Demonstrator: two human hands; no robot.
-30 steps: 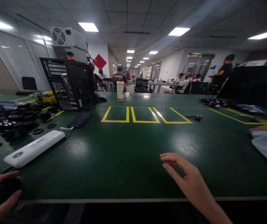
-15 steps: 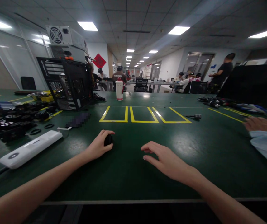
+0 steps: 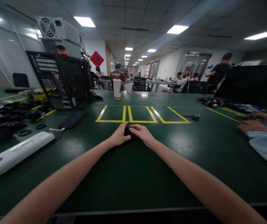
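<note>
My left hand point(image 3: 120, 135) is wrapped round a small black object point(image 3: 127, 130), low over the green table point(image 3: 133, 174) in front of the yellow tape outlines. Its fingers curl over the top and the thumb lies along the near side; most of the object is covered, so its kind does not show. From the other side my right hand point(image 3: 142, 133) meets it, fingertips and thumb drawn together at the object's right edge. Both hands are close together at the middle of the view.
Yellow tape outlines point(image 3: 155, 121) mark the table, with a white bottle point(image 3: 117, 89) behind. At left are an open computer case point(image 3: 62, 81), a white power strip point(image 3: 18, 152) and black fans point(image 3: 2, 119). A short black cable point(image 3: 195, 117) lies right; a co-worker's hands point(image 3: 255, 126) work beyond.
My left hand has carried the black object to the right and slightly away from me. My right hand has moved left and closed its fingers at the object.
</note>
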